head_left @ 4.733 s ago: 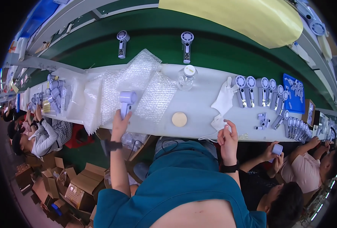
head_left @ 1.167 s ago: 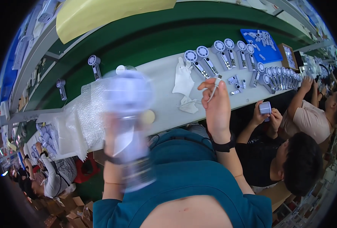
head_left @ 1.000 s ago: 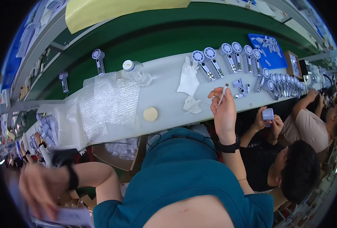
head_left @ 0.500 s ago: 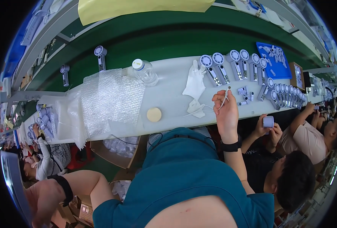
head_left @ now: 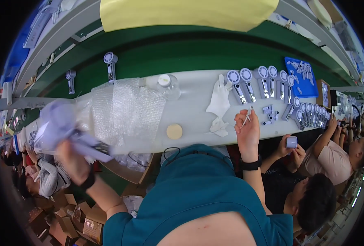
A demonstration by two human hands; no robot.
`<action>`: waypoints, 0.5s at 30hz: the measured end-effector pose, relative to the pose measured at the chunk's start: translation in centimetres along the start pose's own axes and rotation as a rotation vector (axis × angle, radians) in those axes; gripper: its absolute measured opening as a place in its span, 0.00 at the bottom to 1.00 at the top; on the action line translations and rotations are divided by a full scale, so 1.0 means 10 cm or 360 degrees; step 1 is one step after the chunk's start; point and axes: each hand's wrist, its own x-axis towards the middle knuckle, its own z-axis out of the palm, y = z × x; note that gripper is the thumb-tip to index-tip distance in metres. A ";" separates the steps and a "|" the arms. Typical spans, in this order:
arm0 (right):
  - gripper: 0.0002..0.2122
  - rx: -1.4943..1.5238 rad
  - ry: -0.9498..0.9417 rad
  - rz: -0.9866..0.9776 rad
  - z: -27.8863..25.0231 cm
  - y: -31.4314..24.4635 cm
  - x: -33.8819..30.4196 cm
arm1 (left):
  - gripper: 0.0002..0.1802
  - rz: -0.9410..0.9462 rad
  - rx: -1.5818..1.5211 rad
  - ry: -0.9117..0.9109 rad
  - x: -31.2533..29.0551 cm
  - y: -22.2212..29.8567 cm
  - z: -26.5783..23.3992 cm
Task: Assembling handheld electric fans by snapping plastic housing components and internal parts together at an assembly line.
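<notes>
My left hand (head_left: 73,162), smeared by motion, is closed on a lavender handheld fan (head_left: 58,119). The blur leaves it unclear whether more than one fan is in that hand. My right hand (head_left: 248,133) is raised over the front edge of the table, its fingers pinching a white USB cable (head_left: 247,117) near its plug. Beyond that hand lie a white glove (head_left: 219,98) and a row of lavender handheld fans (head_left: 246,80). Small lavender parts (head_left: 269,114) rest to its right. A round cream-coloured disc (head_left: 174,131) lies between my hands.
Bubble wrap (head_left: 124,108) covers the table's left part, with a clear bottle (head_left: 169,87) beside it. A blue tray (head_left: 303,78) of small parts stands at the far right. Close on my right, a co-worker's hands (head_left: 296,153) hold a lavender part. Open cartons (head_left: 87,221) stand below left.
My left hand has come up from low at the left and now holds a fan. The right hand keeps the cable plug pinched, slightly lower in view. The whole view has shifted a little.
</notes>
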 end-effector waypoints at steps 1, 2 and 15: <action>0.14 -0.0005 0.0022 -0.0038 -0.02 0.04 0.02 | 0.20 -0.0591 -0.0523 0.0009 0.05 -0.26 0.38; 0.14 0.0027 0.0088 -0.0001 -0.01 0.07 0.02 | 0.21 -0.0810 -0.0748 -0.0123 0.14 -0.50 0.62; 0.12 -0.0054 0.0516 0.0028 0.01 0.36 -0.23 | 0.26 0.0557 0.0962 -0.0921 2.00 -3.76 2.25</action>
